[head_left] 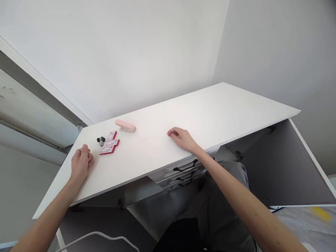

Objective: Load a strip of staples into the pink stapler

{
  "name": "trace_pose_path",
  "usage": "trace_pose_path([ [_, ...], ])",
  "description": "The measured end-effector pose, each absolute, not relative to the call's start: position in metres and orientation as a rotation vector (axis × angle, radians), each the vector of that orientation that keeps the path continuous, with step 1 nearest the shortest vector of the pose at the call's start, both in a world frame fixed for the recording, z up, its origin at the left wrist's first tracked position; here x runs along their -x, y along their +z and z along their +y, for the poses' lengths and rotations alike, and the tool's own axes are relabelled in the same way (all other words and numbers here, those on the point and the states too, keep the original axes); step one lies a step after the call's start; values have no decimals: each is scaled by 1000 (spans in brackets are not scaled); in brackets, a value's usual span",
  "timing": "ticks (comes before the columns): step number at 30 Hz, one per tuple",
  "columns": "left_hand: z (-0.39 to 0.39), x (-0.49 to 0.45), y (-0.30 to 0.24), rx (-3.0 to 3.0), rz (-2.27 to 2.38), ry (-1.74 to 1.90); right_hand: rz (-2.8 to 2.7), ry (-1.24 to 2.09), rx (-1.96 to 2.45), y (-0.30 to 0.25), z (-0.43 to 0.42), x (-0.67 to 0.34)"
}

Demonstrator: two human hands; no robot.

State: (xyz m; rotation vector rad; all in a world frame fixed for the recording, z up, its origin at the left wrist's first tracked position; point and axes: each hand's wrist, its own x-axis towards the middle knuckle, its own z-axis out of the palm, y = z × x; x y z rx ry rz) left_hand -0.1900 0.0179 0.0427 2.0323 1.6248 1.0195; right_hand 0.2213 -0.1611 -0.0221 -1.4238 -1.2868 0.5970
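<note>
My left hand (82, 161) rests at the left part of the white cabinet top (199, 108), fingers loosely curled with nothing visible in them. Just beyond it lie several small flat red-and-white boxes (109, 147), touching or overlapping. Beside them is a small black and silver object (101, 140), which looks like a staple remover. A pink and white stapler (125, 126) sits farther back, its top arm raised at an angle. Near the middle of the front edge, my right hand (181, 137) lies on the surface, fingers bent in towards the thumb, apart from every object.
Black-handled drawers (185, 171) lie below the front edge. Cabinet doors stand swung out, a dark one (294, 168) at the right and another (105, 227) at the lower left. A white cable (99, 233) crosses the bottom left. White walls (147, 52) rise behind.
</note>
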Motion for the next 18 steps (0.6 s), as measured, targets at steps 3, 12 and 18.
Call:
trace_pose_path([
  [3, 31, 183, 46, -1808, 1601, 1076, -1272, 595, 1410, -24, -159, -221],
  [12, 46, 171, 42, -1660, 1610, 1107, -1199, 628, 1378, -25, -158, -221],
  [18, 43, 175, 40, -1706, 1605, 1099, -1184, 631, 1393, -18, -161, -218],
])
